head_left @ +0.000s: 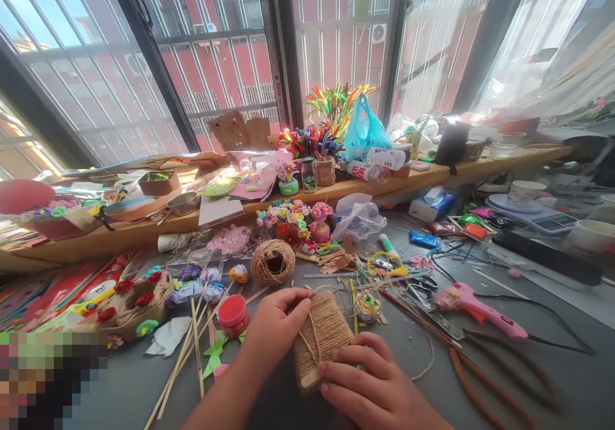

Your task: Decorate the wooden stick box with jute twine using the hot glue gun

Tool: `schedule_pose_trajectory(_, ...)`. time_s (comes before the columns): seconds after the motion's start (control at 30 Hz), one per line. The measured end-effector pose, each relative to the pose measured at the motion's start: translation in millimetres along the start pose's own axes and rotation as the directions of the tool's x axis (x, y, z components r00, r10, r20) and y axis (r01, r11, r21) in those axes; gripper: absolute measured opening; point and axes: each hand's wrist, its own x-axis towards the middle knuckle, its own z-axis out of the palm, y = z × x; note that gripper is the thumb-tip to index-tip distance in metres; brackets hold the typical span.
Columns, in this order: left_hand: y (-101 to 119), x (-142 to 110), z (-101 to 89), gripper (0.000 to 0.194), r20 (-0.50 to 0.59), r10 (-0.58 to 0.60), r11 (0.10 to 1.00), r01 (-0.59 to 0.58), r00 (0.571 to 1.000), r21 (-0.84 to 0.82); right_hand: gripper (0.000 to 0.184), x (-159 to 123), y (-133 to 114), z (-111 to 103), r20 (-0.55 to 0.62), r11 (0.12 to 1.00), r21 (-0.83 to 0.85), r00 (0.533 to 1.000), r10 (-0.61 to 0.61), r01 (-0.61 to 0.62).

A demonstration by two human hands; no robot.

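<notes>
A small block wrapped in rows of brown twine (pixel 334 321) stands in front of me, with a bare tan strip near its lower end. My left hand (pixel 278 324) is at its upper left, thumb and fingers pinched together on a strand of twine. That loose strand (pixel 313 330) runs slantwise across the block's face. My right hand (pixel 362 379) grips the block's lower right side, fingers curled over its edge. Just beyond lies a ball of twine (pixel 273 261). To the right of the block sits a small round ornament (pixel 368 307) with a flower-like top.
A red-lidded jar (pixel 233 316) and thin wooden sticks (pixel 195 347) lie at left. On the right are a pink glue gun (pixel 485 308) with a black cord and large scissors (pixel 494 372). Paper flowers (pixel 288 218) stand behind, below a crowded wooden ledge (pixel 269 206).
</notes>
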Motion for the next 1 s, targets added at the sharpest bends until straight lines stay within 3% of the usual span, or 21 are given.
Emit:
schedule_pose_trajectory(0.27,0.3,3.5,0.4,0.029,-0.063,-0.058,0.995,0.053,0.996,-0.079,0.017,5.3,-1.2,-4.5,-0.006,0.999,-0.029,0.999,-0.039,0.039)
schedule_pose_trajectory(0.53,-6.3,7.5,3.8,0.028,-0.026,-0.079,0.982,0.073,0.997,-0.173,0.019,1.7,-3.7,-10.8,-0.044,0.999,-0.009,0.998,-0.05,0.049)
schedule_pose_trajectory(0.6,-9.6,9.0,4.5,0.03,-0.002,-0.092,0.972,0.09,0.996,-0.218,0.019,-4.4,-4.8,-15.2,-0.092,0.998,0.062,0.996,-0.011,0.016)
schedule_pose_trajectory(0.67,-13.4,10.4,5.1,0.032,0.026,-0.11,0.956,0.112,0.994,-0.271,0.019,-10.9,-6.4,-20.5,-0.154,0.986,0.139,0.981,0.115,-0.094)
schedule_pose_trajectory(0.73,-17.1,11.8,5.8,0.033,0.056,-0.126,0.936,0.137,0.99,-0.324,0.018,-17.9,-8.0,-25.8,-0.19,0.947,0.196,0.937,0.293,-0.256)
schedule_pose_trajectory(0.83,-21.5,14.0,7.0,0.036,0.09,-0.148,0.902,0.172,0.985,-0.395,0.009,-30.9,-7.8,-32.4,-0.188,0.852,0.198,0.834,0.519,-0.485)
schedule_pose_trajectory(0.93,-23.1,15.0,8.4,0.04,0.113,-0.167,0.864,0.201,0.979,-0.462,0.008,-46.0,-3.2,-36.8,-0.209,0.753,0.147,0.724,0.658,-0.642)
schedule_pose_trajectory(1.0,-23.0,14.8,9.3,0.043,0.125,-0.173,0.839,0.213,0.977,-0.501,0.013,-54.9,1.5,-39.6,-0.233,0.712,0.115,0.678,0.697,-0.692)
